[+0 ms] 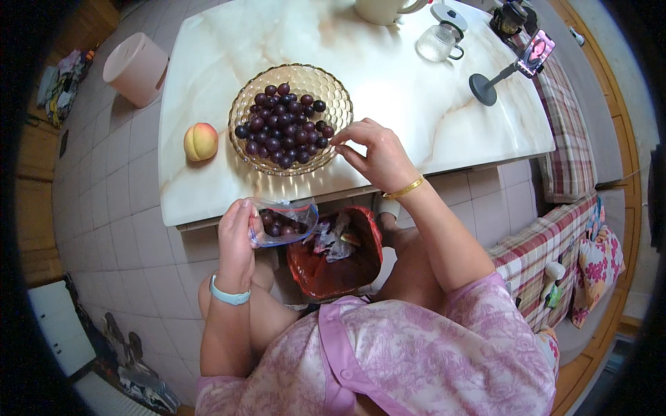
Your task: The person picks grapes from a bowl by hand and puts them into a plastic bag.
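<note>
My left hand [237, 236] grips one side of a clear zip-top plastic bag [311, 229] with a red and blue closure. Dark grapes [281, 224] show inside, and the bag's mouth gapes. At the right rim of an amber textured glass bowl [341, 99], my right hand [375, 153] hovers with thumb and forefinger slightly apart. Nothing shows between those fingers. Loose purple grapes [283, 119] are heaped in the bowl, the nearest just beside my right fingertips. A yellow-red peach [201, 142] rests on the table left of the bowl.
Below the marble-patterned table [395, 104] stands a red waste bin [333, 281] holding plastic scraps, between my legs. Farther back are a glass mug [436, 44], a beige pitcher [377, 10] and a phone [536, 53] on a stand [484, 89]. A pink bin [135, 70] stands left.
</note>
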`<state>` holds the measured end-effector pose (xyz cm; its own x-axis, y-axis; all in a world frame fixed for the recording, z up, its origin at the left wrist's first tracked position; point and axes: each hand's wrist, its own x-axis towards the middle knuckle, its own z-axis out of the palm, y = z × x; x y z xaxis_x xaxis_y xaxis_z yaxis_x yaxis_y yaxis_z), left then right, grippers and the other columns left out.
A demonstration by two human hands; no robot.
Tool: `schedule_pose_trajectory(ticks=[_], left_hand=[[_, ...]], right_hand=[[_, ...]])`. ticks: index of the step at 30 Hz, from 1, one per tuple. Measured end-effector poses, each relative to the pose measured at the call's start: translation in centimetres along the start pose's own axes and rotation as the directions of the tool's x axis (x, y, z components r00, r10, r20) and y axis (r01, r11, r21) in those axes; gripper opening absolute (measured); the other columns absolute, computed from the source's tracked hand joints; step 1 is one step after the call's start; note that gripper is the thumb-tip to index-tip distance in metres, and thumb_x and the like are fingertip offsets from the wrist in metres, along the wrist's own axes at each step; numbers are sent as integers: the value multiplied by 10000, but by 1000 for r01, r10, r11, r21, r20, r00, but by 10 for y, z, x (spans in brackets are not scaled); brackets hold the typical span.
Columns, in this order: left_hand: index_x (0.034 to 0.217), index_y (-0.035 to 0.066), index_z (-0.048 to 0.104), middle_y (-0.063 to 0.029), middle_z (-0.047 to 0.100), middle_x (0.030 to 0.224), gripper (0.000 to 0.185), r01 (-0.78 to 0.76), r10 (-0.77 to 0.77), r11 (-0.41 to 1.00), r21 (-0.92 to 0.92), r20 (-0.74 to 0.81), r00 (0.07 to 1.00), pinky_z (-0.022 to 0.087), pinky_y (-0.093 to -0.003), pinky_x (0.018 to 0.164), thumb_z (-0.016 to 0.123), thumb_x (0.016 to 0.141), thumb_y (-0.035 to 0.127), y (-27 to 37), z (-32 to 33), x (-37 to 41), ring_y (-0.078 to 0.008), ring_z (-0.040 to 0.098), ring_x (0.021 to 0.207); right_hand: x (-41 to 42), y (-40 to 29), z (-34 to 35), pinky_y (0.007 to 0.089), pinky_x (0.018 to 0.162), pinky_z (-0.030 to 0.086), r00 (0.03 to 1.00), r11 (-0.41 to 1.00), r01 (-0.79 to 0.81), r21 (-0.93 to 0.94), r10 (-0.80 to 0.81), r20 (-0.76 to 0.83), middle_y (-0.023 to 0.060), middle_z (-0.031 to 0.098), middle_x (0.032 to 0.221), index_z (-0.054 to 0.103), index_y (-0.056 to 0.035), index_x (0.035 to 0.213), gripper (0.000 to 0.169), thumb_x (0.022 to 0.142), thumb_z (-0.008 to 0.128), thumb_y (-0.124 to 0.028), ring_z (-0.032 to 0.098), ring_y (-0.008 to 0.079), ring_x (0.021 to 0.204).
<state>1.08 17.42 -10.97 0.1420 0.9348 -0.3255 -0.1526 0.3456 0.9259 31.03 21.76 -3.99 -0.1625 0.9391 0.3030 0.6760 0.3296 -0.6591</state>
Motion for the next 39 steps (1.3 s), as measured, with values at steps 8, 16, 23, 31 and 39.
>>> schedule_pose_trajectory(ticks=[8,16,23,31,39], left_hand=[[833,100,503,55,405,602,251,-6,5,1000,-20,-30,1000,257,-204,428,463,1052,217,0,5,-1,-28,331,489],[825,105,513,54,419,592,258,67,-68,996,-50,-20,997,276,-203,440,477,1049,228,35,28,-16,-31,360,492],[823,106,514,47,431,615,242,128,-130,991,-49,-54,990,273,-213,441,469,1034,218,41,20,-21,-43,374,500],[852,100,550,49,471,642,243,120,-120,993,-20,-43,992,297,-195,446,471,1039,233,44,28,-23,-27,388,513],[854,106,546,58,470,652,241,116,-118,993,-34,-37,992,305,-190,450,485,1040,245,41,26,-22,-21,393,521]], right_hand=[[20,7,7,404,822,530,993,969,106,-222,-91,79,91,664,957,715,-78,927,157,773,699,-95,615,297,916],[96,-2,77,444,1012,449,883,858,459,-230,-412,222,127,583,1290,649,-89,1187,414,796,717,-207,525,331,1209],[104,17,85,430,996,424,899,789,420,-449,-293,326,92,621,1172,663,-138,1129,338,833,654,-302,528,272,1215],[96,36,35,412,939,483,907,896,337,-288,-227,354,53,684,1052,712,-103,995,191,819,649,-143,584,275,1109],[113,38,38,410,863,542,997,920,48,-388,-19,77,98,686,990,730,-138,986,204,795,658,-130,621,303,995]])
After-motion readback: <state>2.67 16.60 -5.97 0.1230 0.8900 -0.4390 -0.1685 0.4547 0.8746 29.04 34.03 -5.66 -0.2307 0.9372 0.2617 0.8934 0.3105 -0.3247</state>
